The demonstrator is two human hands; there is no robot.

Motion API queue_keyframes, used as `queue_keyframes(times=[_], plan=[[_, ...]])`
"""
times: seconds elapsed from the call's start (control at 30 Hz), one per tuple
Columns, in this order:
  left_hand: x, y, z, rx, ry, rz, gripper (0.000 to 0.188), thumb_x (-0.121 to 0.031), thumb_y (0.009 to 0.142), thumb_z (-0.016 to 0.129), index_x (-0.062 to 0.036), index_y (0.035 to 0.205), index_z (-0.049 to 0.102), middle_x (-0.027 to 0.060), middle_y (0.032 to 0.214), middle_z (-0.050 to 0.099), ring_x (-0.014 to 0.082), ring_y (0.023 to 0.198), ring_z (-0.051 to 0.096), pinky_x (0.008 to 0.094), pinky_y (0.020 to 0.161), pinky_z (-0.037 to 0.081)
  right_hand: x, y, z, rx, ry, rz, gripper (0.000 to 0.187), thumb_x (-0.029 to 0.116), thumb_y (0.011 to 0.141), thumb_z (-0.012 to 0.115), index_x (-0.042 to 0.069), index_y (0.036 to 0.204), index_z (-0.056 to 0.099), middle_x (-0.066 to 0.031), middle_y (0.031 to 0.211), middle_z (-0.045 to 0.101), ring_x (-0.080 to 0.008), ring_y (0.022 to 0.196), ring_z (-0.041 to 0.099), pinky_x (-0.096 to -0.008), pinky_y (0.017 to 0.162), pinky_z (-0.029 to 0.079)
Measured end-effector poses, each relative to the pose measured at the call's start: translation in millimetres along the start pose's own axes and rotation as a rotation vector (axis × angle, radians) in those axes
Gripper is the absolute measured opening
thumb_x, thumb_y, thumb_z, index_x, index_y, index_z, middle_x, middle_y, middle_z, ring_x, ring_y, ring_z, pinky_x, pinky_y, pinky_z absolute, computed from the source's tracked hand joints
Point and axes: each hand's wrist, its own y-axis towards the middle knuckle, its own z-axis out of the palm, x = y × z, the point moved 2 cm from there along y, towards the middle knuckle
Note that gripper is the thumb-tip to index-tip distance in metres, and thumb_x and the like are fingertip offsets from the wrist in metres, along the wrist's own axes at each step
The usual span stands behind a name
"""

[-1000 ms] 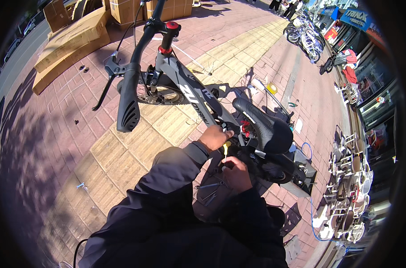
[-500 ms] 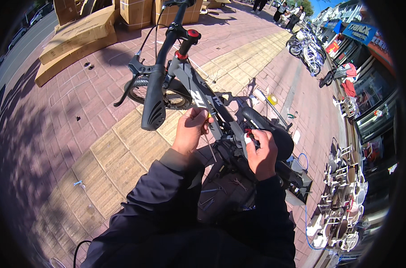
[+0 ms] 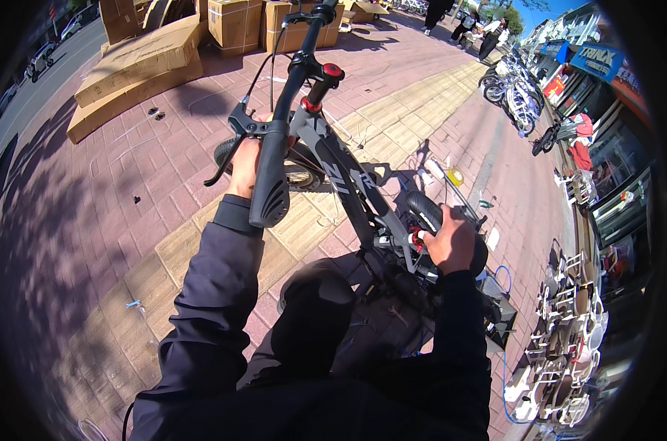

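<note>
A grey and black bicycle (image 3: 329, 158) stands in front of me, its handlebar at the left and its black saddle (image 3: 424, 209) at the right. My left hand (image 3: 244, 167) reaches behind the black handlebar grip (image 3: 269, 180), close to the brake lever (image 3: 220, 173). The grip and lever mount hide most of its fingers, and a small yellow bit shows by the fingertips. Beside the saddle, my right hand (image 3: 453, 242) is closed at the red seat clamp (image 3: 416, 237), thumb against it. Something white covers the thumb's tip.
Cardboard boxes (image 3: 139, 70) lie at the far left. A yellow tape roll (image 3: 455, 176) rests on the paving beyond the saddle. Parked bikes (image 3: 513, 95) and white-framed seats (image 3: 568, 338) line the shopfronts at right. My knee (image 3: 315, 294) is below the frame.
My left hand has moved left and up, from above the frame with a thin yellow-ended rod to behind the handlebar grip. My right hand stays by the seat clamp. My knee has come into view.
</note>
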Motion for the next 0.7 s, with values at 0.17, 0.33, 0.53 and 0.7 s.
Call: queue_keyframes(times=[0.17, 0.33, 0.53, 0.7], plan=[[6, 28, 7, 0.181, -0.354, -0.068, 0.025, -0.010, 0.099, 0.069, -0.0054, 0.121, 0.058, 0.0118, 0.114, 0.066, 0.0156, 0.092, 0.066, 0.0302, 0.085, 0.060, -7, -3, 2, -0.125, 0.062, -0.076, 0.074, 0.026, 0.073, 0.088, 0.003, 0.136, 0.057, -0.0204, 0.121, 0.067, -0.0374, 0.115, 0.061, -0.0455, 0.102, 0.047], [-4, 24, -28, -0.146, 0.105, -0.139, 0.022, -0.015, 0.096, 0.071, -0.0004, 0.111, 0.063, 0.0070, 0.092, 0.071, 0.0086, 0.071, 0.063, 0.0204, 0.057, 0.048, -17, -10, 2, -0.135, 0.080, -0.074, 0.069, 0.025, 0.073, 0.087, 0.003, 0.133, 0.059, -0.0184, 0.120, 0.066, -0.0378, 0.115, 0.060, -0.0469, 0.102, 0.046], [-83, 30, -54, -0.261, 0.252, 0.047, 0.019, -0.020, 0.099, 0.070, -0.0029, 0.106, 0.067, 0.0044, 0.092, 0.071, 0.0072, 0.068, 0.057, 0.0217, 0.057, 0.044, -28, -27, 1, -0.211, 0.089, -0.068, 0.068, 0.022, 0.072, 0.088, 0.003, 0.131, 0.060, -0.0171, 0.118, 0.066, -0.0380, 0.113, 0.059, -0.0469, 0.102, 0.044], [-151, 41, 29, -0.135, 0.663, 0.304, 0.033, -0.026, 0.099, 0.072, -0.0015, 0.122, 0.070, 0.0048, 0.098, 0.073, 0.0074, 0.083, 0.063, 0.0199, 0.067, 0.047, -38, -41, 3, -0.242, 0.092, -0.072, 0.068, 0.021, 0.070, 0.088, 0.003, 0.129, 0.059, -0.0175, 0.114, 0.065, -0.0374, 0.112, 0.059, -0.0467, 0.104, 0.042]])
